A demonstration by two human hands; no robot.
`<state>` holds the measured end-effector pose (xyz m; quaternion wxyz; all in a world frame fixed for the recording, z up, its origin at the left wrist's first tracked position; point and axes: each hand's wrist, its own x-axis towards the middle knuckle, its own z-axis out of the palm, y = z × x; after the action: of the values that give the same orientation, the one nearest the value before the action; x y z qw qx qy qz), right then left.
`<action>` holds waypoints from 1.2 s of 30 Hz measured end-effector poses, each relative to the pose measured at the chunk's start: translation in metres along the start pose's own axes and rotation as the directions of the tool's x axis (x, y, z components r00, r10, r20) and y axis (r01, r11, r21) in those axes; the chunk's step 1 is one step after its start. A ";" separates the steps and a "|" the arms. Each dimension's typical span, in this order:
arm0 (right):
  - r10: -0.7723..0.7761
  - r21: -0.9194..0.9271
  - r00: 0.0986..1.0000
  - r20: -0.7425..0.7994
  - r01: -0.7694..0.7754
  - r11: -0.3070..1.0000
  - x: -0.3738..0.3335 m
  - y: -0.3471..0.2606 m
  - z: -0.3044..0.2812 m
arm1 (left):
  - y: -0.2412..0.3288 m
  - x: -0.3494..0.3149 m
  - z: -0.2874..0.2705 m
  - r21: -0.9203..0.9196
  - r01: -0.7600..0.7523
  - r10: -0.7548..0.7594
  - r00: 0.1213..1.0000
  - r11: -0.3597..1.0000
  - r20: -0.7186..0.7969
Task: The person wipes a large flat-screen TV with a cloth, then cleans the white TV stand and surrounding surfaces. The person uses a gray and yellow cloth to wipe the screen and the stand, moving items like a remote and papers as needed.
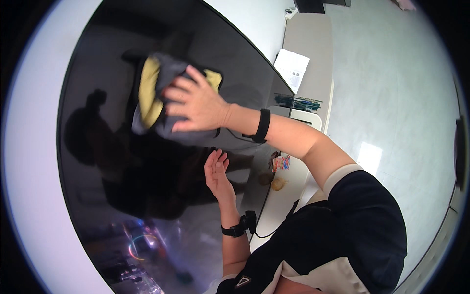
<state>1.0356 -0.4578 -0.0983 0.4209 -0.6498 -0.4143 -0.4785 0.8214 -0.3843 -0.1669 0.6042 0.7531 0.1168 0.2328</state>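
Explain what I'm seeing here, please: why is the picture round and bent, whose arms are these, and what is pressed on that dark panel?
This is one fisheye camera worn on a person's head, so straight edges curve. Both arms are the wearer's own. The right hand presses a grey and yellow cloth flat against a big dark glossy screen, which mirrors the person. The left hand is open and empty, held near the screen. Each wrist carries a black band. Below the screen runs a pale shelf with a white paper sheet and small items.

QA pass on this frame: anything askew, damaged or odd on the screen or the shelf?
No damage shows. The cloth is bunched, grey over yellow, pressed flat on the dark screen by the right hand. The left hand is open near the glass. Small items lie loose on the shelf.
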 end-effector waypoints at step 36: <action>0.861 0.335 -0.183 0.474 -0.867 -0.368 -0.360 0.264 0.023 | -0.039 0.021 0.013 -0.015 -0.076 0.078 0.990 0.997 0.119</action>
<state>1.2186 -0.5650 -0.4915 0.8005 -0.5578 0.1188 0.1843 0.8503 -0.3765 -0.2017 0.6047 0.7664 0.0500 0.2109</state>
